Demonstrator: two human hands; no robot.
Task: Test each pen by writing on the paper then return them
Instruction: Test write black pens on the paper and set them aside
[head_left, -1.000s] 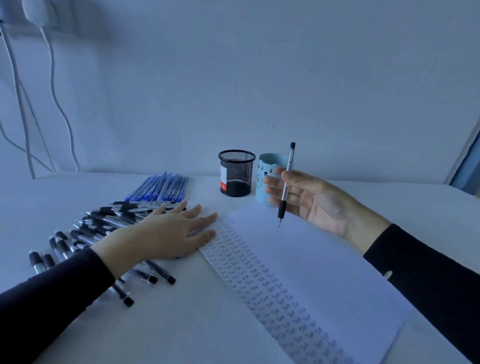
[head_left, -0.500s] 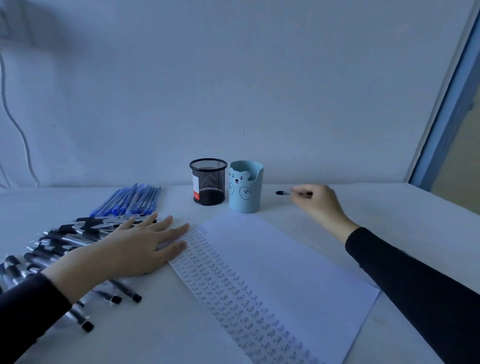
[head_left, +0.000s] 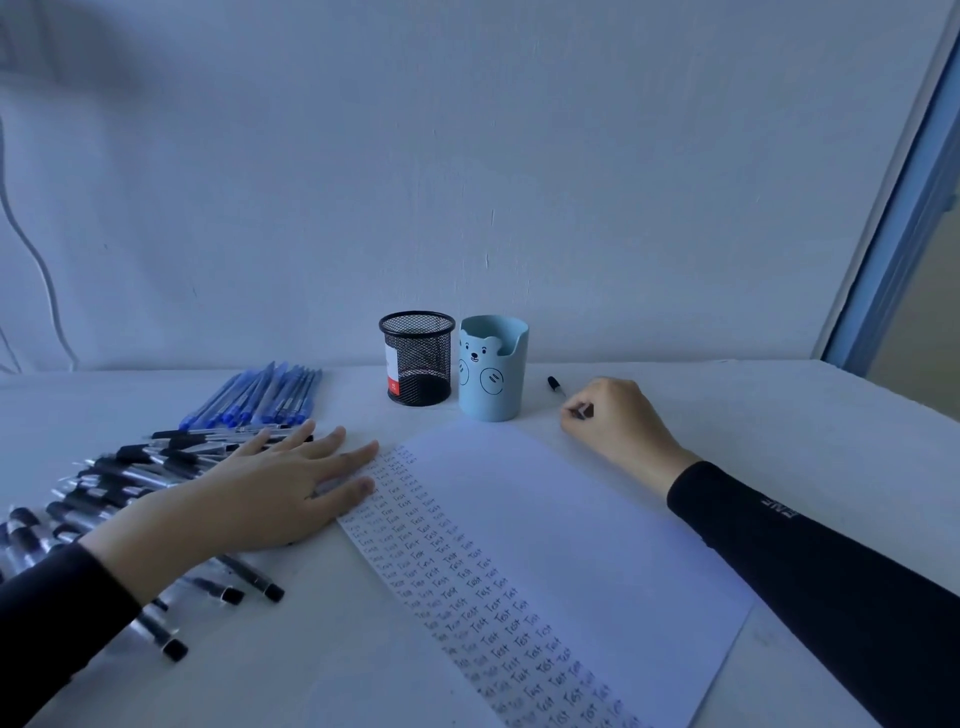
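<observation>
A white sheet of paper (head_left: 561, 525) lies on the table, with columns of handwritten "Test" down its left side. My left hand (head_left: 270, 493) rests flat, fingers straight, on the paper's left edge and partly on a pile of black pens (head_left: 98, 493). My right hand (head_left: 618, 421) sits low on the table, right of the light blue bear cup (head_left: 493, 376). Its curled fingers pinch a black pen (head_left: 556, 385) whose black end pokes out to the left, at or close to the tabletop.
A black mesh pen holder (head_left: 416, 358) stands left of the bear cup, near the wall. Several blue pens (head_left: 260, 397) lie in a row behind the black pile. A door or window frame (head_left: 904, 208) rises at the right.
My right hand has carried the pen from upright above the paper down to the table right of the bear cup. The view has turned to the right. My left hand stays put.
</observation>
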